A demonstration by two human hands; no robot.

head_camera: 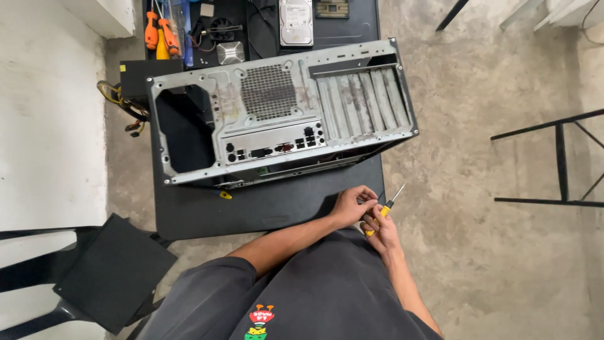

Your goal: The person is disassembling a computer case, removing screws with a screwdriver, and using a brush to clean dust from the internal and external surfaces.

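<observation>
A grey metal computer case (280,113) lies rear-up on the black counter (251,208). Beyond it sit orange-handled screwdrivers (157,31) and a silver hard drive (296,22); a black stool (560,160) stands nearby.

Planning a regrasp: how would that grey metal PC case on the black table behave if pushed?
The PC case looks like rigid sheet metal, so probably stiff. Lying broad on the black table, it would likely slide, not tip. Its open cut-outs suggest it is lightish for its size.
</observation>
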